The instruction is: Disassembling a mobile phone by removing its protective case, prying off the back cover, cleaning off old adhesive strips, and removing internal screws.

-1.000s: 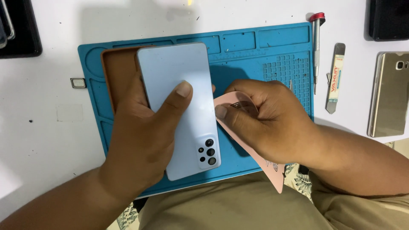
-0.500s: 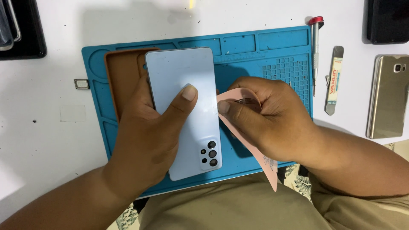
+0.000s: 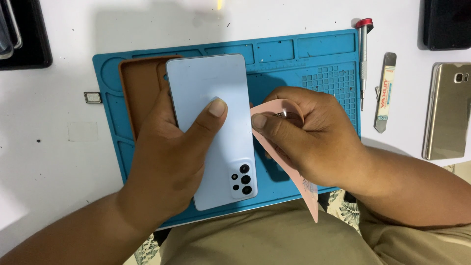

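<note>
My left hand (image 3: 171, 157) grips a light blue phone (image 3: 211, 93), back side up, its camera cluster toward me, thumb pressed across the back. My right hand (image 3: 309, 137) pinches a thin, bent pink plastic card (image 3: 294, 172) against the phone's right edge. Both are over a blue repair mat (image 3: 314, 54). A brown phone case (image 3: 140, 88) lies on the mat, partly under the phone and my left hand.
A red-capped screwdriver (image 3: 364, 59) and a flat metal pry tool (image 3: 386, 91) lie right of the mat. A gold phone (image 3: 449, 110) rests at the right edge, dark objects (image 3: 446, 22) in the top corners, a small SIM tray (image 3: 92, 97) left of the mat.
The phone and my left hand have shifted slightly right and up over the mat. My right hand keeps the pink card at the phone's edge, little changed.
</note>
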